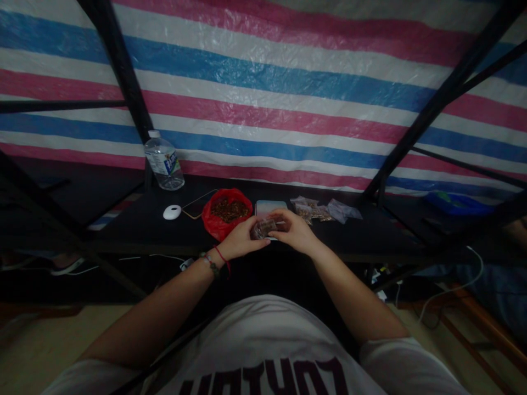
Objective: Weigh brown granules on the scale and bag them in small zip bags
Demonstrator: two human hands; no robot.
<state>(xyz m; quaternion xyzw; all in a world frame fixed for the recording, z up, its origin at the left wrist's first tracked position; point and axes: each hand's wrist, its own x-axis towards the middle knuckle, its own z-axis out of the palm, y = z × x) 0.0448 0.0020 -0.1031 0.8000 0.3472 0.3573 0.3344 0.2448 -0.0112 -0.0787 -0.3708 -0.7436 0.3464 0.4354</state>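
Note:
Both my hands are at the front edge of a black table [349, 236], closed around a small clear container [263, 228]. My left hand [241, 238] grips its left side, and my right hand [293, 233] holds it from the right. The container looks tilted; its contents are too dim to make out. Just beyond and partly under my hands lies a pale flat rectangular device [269, 207]. Close by on the left is an open red plastic bag [209, 222] filled with small brown pieces. To the right lie several small clear bags [304, 208], some with light brown bits inside.
A large clear bottle [164, 164] with a white cap stands at the back left. Near it lies a white rounded object [172, 212] with a cord. Black metal posts [123, 71] rise at both sides before a striped plastic sheet [267, 93]. A blue tray [457, 203] is far right.

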